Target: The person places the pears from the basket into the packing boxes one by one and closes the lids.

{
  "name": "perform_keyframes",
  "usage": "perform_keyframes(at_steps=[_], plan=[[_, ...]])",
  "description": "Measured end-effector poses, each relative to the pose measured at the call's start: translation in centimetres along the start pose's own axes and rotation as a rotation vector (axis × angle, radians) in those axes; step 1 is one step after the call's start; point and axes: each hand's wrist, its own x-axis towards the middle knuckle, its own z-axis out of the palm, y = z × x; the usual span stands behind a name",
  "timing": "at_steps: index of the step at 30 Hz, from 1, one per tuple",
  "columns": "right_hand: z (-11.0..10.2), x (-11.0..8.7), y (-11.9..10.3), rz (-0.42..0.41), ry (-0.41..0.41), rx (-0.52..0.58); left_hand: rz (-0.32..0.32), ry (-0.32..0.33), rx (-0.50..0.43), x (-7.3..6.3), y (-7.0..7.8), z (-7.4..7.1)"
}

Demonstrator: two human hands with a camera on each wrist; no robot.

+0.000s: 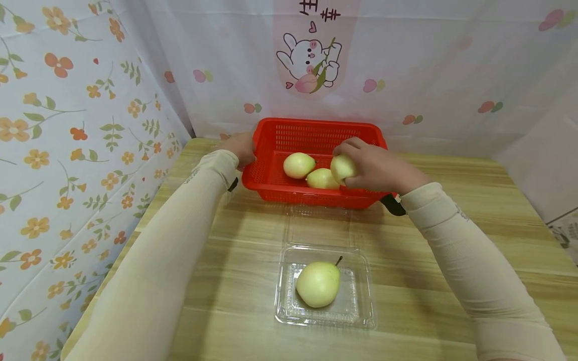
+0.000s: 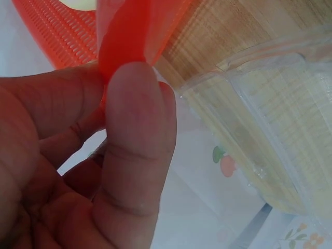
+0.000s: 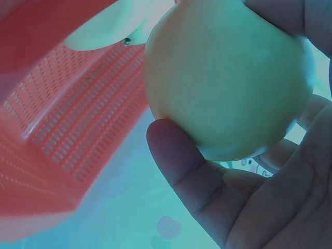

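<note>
At the back of the table stands a red perforated plastic basket. My left hand pinches its left rim between thumb and fingers, as the left wrist view shows close up. Over the basket's right side, my right hand grips a pale yellow-green pear with thumb and fingers spread round it; the right wrist view shows that pear large. Two more pears lie in the basket, a rounder pear and a pear on its side. Another pear, stem up to the right, sits in a clear plastic clamshell box.
The box's transparent lid lies folded back towards the basket's front. Left of the basket is more clear plastic packaging. A printed cloth hangs behind the wood-grain table, and a flowered cloth runs along the left.
</note>
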Motion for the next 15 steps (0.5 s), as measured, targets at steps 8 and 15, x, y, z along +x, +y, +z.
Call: perform_keyframes(at_steps=[8, 15], plan=[[0.09, -0.54, -0.35, -0.006, 0.018, -0.013, 0.008, 0.007, 0.008, 0.07, -0.13, 0.1], [0.2, -1.02, -0.79, -0.029, 0.033, -0.01, -0.007, 0.006, -0.045, 0.14, -0.07, 0.26]])
